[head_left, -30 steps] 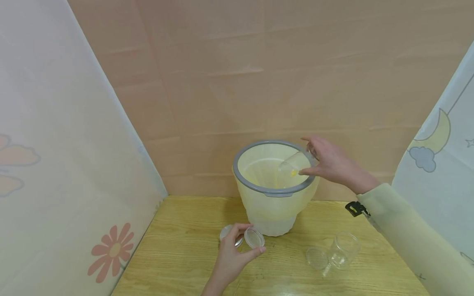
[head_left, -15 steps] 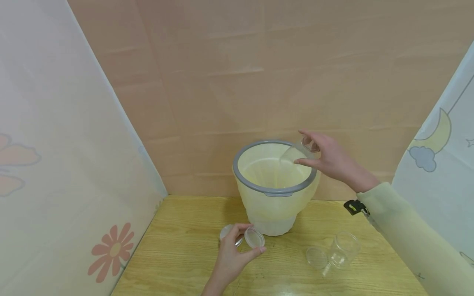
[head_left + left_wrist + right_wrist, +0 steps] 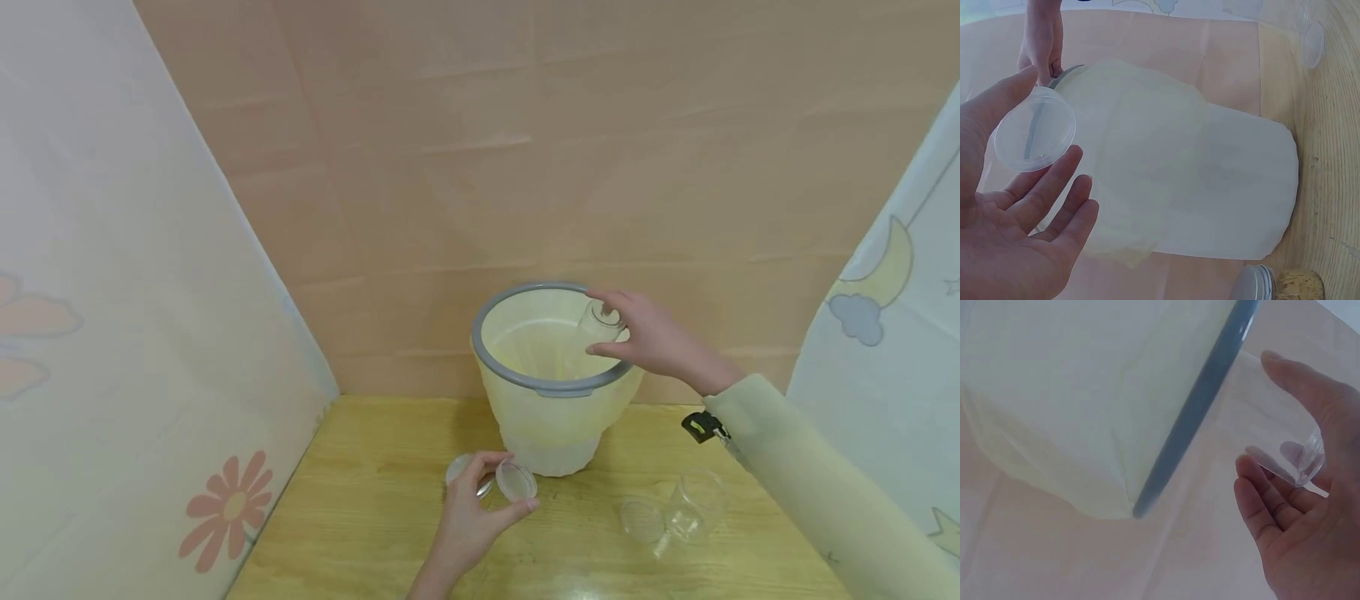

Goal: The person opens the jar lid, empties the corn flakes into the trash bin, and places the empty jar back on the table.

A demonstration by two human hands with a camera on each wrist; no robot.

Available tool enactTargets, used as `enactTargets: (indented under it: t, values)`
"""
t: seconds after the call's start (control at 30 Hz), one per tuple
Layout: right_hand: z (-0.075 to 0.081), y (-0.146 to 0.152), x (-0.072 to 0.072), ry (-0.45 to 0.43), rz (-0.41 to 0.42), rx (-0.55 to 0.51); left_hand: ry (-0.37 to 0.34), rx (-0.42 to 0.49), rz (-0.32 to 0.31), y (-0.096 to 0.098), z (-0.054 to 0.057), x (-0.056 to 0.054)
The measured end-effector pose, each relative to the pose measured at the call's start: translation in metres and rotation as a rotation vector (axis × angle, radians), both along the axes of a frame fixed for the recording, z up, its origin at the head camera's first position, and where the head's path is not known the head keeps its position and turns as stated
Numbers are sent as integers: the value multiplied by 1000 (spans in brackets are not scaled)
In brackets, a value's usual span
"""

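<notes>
My right hand [image 3: 660, 337] holds a clear plastic jar [image 3: 596, 323] at the mouth of the bin [image 3: 555, 454]. The jar's base points up and its mouth points down into the bin; in the right wrist view the jar [image 3: 1254, 412] looks see-through, with no contents visible. A pale yellow liner covers the bin, and a grey ring [image 3: 525, 379] sits round its rim. In front of the bin, my left hand [image 3: 467, 525] pinches a clear round lid [image 3: 1035, 131] by its edge between thumb and fingers.
Behind my left hand stands a jar with a silver lid [image 3: 1254, 284] and tan contents. On the wooden table [image 3: 360, 500] to the right are a clear open jar [image 3: 693, 508] and a flat clear lid [image 3: 642, 521]. Fabric walls surround the table.
My right hand rose slightly, then came down and left, tipping the jar more steeply into the bin. A yellow bit seen at the jar earlier is out of sight. The left hand stays put.
</notes>
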State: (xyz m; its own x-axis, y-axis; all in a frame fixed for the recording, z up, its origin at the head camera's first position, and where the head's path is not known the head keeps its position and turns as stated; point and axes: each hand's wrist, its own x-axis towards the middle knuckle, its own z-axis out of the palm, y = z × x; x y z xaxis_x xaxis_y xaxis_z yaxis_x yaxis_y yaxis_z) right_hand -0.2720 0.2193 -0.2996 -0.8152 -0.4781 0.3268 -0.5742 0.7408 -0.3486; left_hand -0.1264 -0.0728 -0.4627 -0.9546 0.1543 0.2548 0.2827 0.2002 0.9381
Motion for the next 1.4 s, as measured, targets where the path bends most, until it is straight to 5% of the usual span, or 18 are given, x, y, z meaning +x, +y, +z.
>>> enactTargets:
  t: [0.17,0.4,0.63,0.73,1.1,1.4]
  values:
    - [10,2,3,30,15,-85,0,2,-11,0,0,0]
    - [28,3,7,249,-8,-230,-20,4,-8,0,-1,-1]
    - [7,-2,7,5,-16,23,-15,5,-16,-1,-1,-1]
    - [1,-4,7,-42,-25,18,-23,-2,-13,-1,-2,0]
    - [-2,0,10,13,-27,-27,-14,13,-12,-1,-2,0]
    - [-8,2,12,104,-109,-70,-27,-1,-3,-2,-4,-1]
